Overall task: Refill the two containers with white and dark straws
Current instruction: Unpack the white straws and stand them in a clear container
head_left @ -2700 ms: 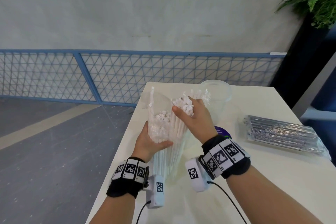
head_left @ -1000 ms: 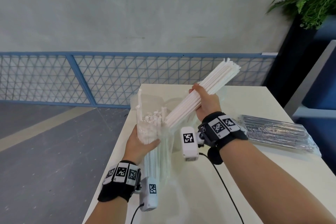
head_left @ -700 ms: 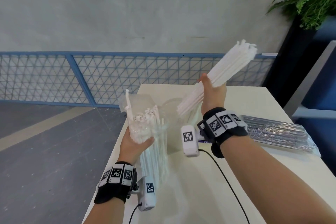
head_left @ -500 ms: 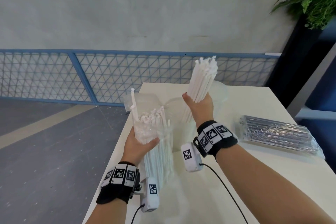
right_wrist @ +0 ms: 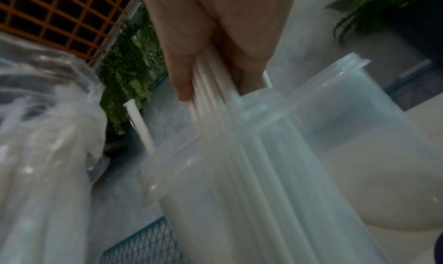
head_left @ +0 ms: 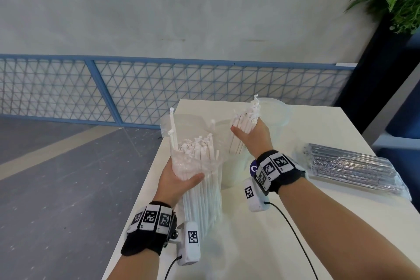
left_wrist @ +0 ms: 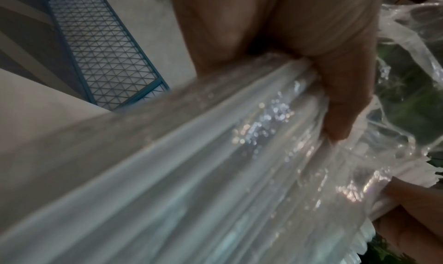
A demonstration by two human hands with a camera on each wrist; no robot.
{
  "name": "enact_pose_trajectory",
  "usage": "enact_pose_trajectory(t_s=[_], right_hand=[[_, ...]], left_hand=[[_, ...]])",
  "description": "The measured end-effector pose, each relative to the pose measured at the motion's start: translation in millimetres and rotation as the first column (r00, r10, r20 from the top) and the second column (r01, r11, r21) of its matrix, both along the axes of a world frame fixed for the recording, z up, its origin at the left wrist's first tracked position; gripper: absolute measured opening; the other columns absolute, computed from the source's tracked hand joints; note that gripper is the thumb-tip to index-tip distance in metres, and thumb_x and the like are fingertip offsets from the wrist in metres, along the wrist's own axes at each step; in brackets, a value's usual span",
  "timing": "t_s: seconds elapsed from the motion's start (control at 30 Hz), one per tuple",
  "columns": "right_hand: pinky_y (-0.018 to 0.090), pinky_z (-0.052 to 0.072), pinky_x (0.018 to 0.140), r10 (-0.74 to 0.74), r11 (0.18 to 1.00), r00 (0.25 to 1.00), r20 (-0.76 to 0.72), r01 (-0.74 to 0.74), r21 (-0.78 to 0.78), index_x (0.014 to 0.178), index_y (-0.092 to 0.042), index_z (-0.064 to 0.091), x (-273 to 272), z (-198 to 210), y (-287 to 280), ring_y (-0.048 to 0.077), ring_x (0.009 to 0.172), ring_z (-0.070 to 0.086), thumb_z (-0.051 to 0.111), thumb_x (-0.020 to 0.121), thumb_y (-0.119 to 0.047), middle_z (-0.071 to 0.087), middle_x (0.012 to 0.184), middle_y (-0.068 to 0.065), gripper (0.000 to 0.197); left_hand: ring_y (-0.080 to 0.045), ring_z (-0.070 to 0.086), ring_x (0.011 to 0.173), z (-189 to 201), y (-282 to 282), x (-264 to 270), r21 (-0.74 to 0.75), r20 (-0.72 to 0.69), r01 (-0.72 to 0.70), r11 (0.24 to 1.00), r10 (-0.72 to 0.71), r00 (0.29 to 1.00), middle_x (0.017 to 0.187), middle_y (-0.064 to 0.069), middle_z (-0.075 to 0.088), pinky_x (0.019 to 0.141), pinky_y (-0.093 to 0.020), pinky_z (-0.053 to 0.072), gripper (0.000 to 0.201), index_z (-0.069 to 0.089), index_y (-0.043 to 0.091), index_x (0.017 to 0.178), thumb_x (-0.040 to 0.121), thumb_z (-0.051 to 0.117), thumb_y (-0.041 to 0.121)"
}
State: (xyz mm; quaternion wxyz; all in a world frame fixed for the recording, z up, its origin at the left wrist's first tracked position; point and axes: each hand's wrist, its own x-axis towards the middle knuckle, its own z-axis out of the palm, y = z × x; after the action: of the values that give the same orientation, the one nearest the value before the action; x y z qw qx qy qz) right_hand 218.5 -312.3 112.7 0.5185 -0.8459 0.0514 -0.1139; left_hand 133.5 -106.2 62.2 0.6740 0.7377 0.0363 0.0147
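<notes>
My left hand [head_left: 181, 177] grips an open clear bag of white straws [head_left: 200, 166], held upright at the table's left edge. In the left wrist view the thumb [left_wrist: 340, 107] presses into the bag's film [left_wrist: 215, 164]. My right hand [head_left: 248, 135] grips a bunch of white straws [head_left: 246, 116] standing upright, its lower ends inside the near translucent container [head_left: 234, 166]. The right wrist view shows these white straws [right_wrist: 239, 145] running down inside that container [right_wrist: 191, 201]. A second translucent container [head_left: 278, 112] stands behind it. A sealed pack of dark straws [head_left: 354, 166] lies at the right.
The white table [head_left: 318, 125] ends just left of my left hand, with grey floor beyond. A blue mesh railing [head_left: 159, 88] runs behind the table. A potted plant [head_left: 395, 7] on a dark stand is at the back right.
My right hand pulled a bunch of white straws out of the bag, swung it up to the right, turned it upright and lowered it into the near container. The left hand kept holding the bag.
</notes>
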Motion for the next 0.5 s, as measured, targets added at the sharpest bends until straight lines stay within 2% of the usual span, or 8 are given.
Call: enact_pose_trajectory(t_s=[0.07,0.2,0.27,0.33,0.37,0.43,0.5], right_hand=[[0.027,0.042,0.087,0.001,1.000,0.999,-0.035,-0.001,-0.014,0.118,0.000,0.051,1,0,-3,0.028,0.109,0.057,0.072,0.078,-0.026,0.062,0.115,0.014,0.051],[0.026,0.041,0.087,0.026,0.998,0.994,-0.106,-0.031,-0.046,0.122,0.002,0.046,-5,1,-3,0.028,0.112,0.054,0.071,0.079,-0.027,0.059,0.118,0.015,0.058],[0.026,0.037,0.095,0.004,0.988,1.000,-0.029,-0.008,-0.154,0.129,0.001,0.043,-8,0,-2,0.028,0.119,0.049,0.072,0.078,-0.030,0.055,0.126,0.014,0.066],[0.032,0.030,0.104,-0.047,0.943,0.990,0.136,0.089,-0.320,0.130,-0.001,0.042,-10,-2,0,0.032,0.123,0.039,0.077,0.070,-0.035,0.045,0.134,0.015,0.076],[0.036,0.028,0.106,-0.071,0.925,0.979,0.193,0.137,-0.354,0.128,-0.004,0.043,-9,-3,1,0.034,0.123,0.034,0.080,0.065,-0.037,0.039,0.136,0.015,0.080],[0.042,0.026,0.111,-0.093,0.945,0.981,0.168,0.140,-0.295,0.134,-0.011,0.038,-5,-4,3,0.035,0.129,0.026,0.083,0.060,-0.037,0.023,0.144,0.015,0.091],[0.038,0.024,0.114,-0.067,0.983,0.994,0.083,0.080,-0.164,0.142,-0.016,0.025,1,-3,4,0.031,0.136,0.021,0.084,0.060,-0.035,0.006,0.150,0.014,0.103]], left_hand=[[-0.010,0.059,0.113,-1,-1,0,-0.002,-0.003,-0.003,1.000,0.003,1.000,0.120,0.005,0.064,0.101,-0.035,0.045,0.068,0.053,0.027,0.119,0.061,0.086,0.018],[-0.011,0.060,0.113,0,-3,1,-0.019,-0.004,0.004,1.000,-0.004,1.000,0.119,0.003,0.065,0.101,-0.039,0.045,0.071,0.053,0.023,0.121,0.059,0.087,0.016],[-0.011,0.060,0.113,2,-5,1,-0.017,-0.003,0.014,1.000,-0.014,1.000,0.119,0.003,0.065,0.102,-0.039,0.045,0.070,0.054,0.023,0.120,0.060,0.087,0.014],[-0.011,0.060,0.113,2,-5,1,-0.019,-0.004,0.022,1.000,-0.022,1.000,0.119,0.003,0.065,0.102,-0.040,0.046,0.071,0.054,0.022,0.121,0.059,0.087,0.014],[-0.011,0.060,0.112,2,-5,0,-0.023,-0.006,0.020,1.000,-0.020,1.000,0.118,0.003,0.065,0.102,-0.041,0.046,0.071,0.054,0.021,0.121,0.058,0.087,0.016],[-0.012,0.061,0.112,3,-5,-1,-0.030,-0.011,0.024,0.999,-0.024,1.000,0.118,0.003,0.066,0.102,-0.042,0.046,0.075,0.054,0.022,0.120,0.053,0.088,0.023],[-0.012,0.061,0.113,3,-5,-2,-0.034,-0.014,0.032,0.999,-0.032,0.999,0.118,0.002,0.066,0.102,-0.043,0.046,0.081,0.054,0.022,0.120,0.047,0.088,0.031]])
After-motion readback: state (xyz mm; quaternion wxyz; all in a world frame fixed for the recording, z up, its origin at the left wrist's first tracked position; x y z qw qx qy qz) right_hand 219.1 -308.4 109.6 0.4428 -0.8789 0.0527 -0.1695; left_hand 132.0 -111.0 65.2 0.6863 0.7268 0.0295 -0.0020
